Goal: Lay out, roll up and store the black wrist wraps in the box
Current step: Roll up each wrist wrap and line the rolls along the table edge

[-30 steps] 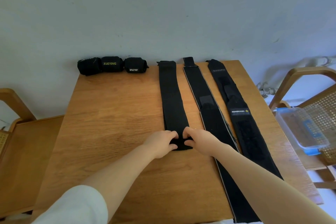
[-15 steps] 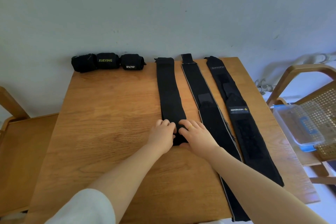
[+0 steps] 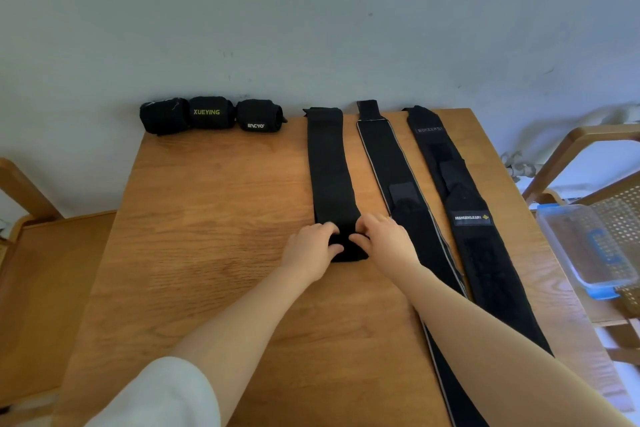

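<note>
At the middle of a wooden table, a person's left hand and right hand curl their fingers round the near end of a black wrist wrap, gripping the small roll that has formed there. The rest of that strap lies flat and straight, running away to the table's far edge by the wall.

Two more wraps lie stretched out to its right: a grey-edged wrap just beside it, reaching from the far edge to the near one and passing under the right forearm, and a labelled wrap along the right side of the table. Neither shows any rolling yet.

At the far left corner, three rolled wraps sit touching in a row against the wall, apparently finished. The clear box with blue trim rests on a chair beyond the table's right edge; no wrap can be seen inside it.

By this showing the job is roughly at its midpoint: three rolls are made, one is just begun, two wait flat, and all the storing appears still to come.
</note>
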Tool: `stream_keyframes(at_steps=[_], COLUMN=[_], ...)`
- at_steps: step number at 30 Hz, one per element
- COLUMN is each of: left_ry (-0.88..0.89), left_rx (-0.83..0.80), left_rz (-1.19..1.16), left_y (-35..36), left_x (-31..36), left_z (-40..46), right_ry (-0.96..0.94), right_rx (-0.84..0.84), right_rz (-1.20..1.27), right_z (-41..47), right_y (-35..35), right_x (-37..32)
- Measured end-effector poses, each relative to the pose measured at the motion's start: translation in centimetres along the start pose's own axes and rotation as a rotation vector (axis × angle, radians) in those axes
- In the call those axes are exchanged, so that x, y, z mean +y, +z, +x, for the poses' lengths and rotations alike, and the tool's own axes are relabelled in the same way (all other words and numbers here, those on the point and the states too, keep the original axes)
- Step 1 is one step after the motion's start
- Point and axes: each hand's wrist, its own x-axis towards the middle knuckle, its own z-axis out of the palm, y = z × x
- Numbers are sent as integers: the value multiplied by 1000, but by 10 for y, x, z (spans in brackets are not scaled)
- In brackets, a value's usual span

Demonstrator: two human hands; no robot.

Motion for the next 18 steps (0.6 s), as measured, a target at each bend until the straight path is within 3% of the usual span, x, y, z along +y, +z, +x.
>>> stream_keyframes(at_steps=[3,9,14,18], left_ry=[-54,-48,58,75], left_rx=[15,80,-2,-51], left_rz=[-106,-52,73,215], left_y=[-1,-2,-7,-8], left_x=[-3,-8,-11,-18], left_z=[6,20,12,-7], right_ry=[-191,-324,-216,-64], right_rx=[180,66,-203,-350], right_rz=[-204,-408,-211,164], right_z=[-6,1,11,-2], right_y=[12,6,-9,-15], right_x=[-1,15,4,-7])
